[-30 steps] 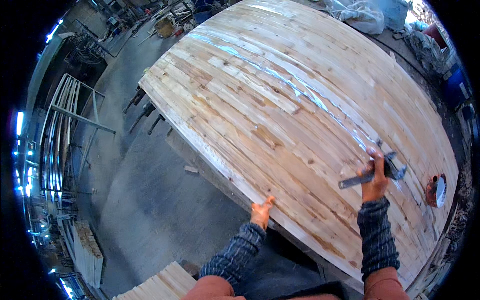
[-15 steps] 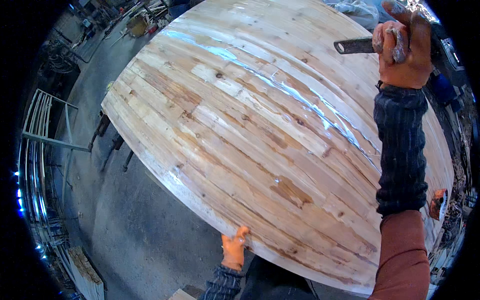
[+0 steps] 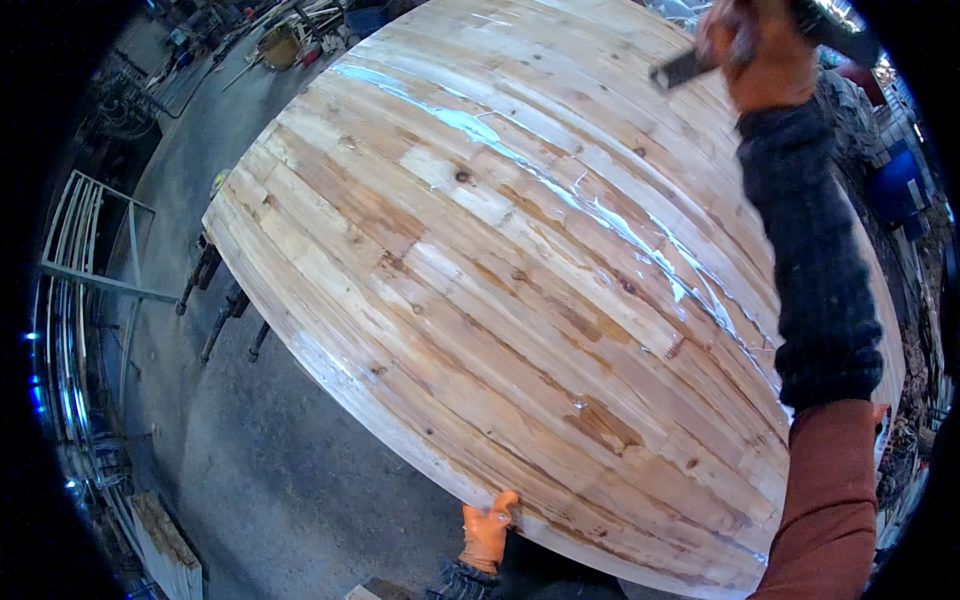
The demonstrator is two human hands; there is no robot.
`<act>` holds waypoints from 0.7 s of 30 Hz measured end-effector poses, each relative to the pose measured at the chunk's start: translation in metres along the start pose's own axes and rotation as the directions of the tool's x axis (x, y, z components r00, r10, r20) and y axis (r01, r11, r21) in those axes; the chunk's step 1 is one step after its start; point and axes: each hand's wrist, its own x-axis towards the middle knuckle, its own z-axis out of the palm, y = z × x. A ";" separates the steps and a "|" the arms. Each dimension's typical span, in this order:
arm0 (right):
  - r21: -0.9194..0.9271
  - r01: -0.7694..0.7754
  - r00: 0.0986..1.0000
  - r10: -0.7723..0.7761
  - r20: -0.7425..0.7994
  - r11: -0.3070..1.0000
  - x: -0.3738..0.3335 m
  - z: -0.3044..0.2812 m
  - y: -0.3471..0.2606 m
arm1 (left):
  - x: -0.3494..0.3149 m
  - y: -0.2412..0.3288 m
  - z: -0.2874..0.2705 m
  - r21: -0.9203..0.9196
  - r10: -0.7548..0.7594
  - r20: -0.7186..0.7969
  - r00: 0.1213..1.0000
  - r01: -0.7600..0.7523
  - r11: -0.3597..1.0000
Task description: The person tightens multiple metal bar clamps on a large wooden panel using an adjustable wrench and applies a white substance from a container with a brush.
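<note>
A large panel of joined wooden strips (image 3: 470,320) spreads before me, with a streak of wet whitish glue (image 3: 530,165) running across it. My left hand (image 3: 488,532), in an orange glove, grips the panel's near edge; its thumb lies on top and the other fingers are hidden below. High at the right, my right hand (image 3: 765,60) is raised over the far side of the panel, its orange glove smeared and blurred by motion. It is closed round a flat dark tool (image 3: 685,70), whose narrow end sticks out to the left. The tool's exact kind is unclear.
Light metal racking (image 3: 110,285) stands on the left, above leaning boards (image 3: 165,550). Dark metal supports (image 3: 225,325) jut out under the panel's left side. A blue container (image 3: 895,185) and clutter lie beyond the right edge. Scrap wood and a round tub (image 3: 278,48) sit far back.
My right hand has moved left and slightly up with the tool, which now tilts. My left hand still grips the edge, appearing lower and farther right as the view shifted.
</note>
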 end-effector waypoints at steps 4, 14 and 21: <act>0.667 -0.165 0.982 0.187 0.040 0.727 0.011 0.026 0.023 | 0.001 0.000 0.005 -0.103 -0.011 -0.042 0.999 0.007 0.995; 0.085 -0.493 0.863 0.499 -0.076 0.866 -0.058 0.074 0.112 | -0.002 -0.002 0.000 -0.235 -0.026 0.007 1.000 0.026 0.972; 0.044 0.200 0.980 -0.199 -0.020 0.979 0.001 0.004 0.017 | -0.001 0.006 0.002 -0.051 -0.037 -0.041 0.998 0.035 0.998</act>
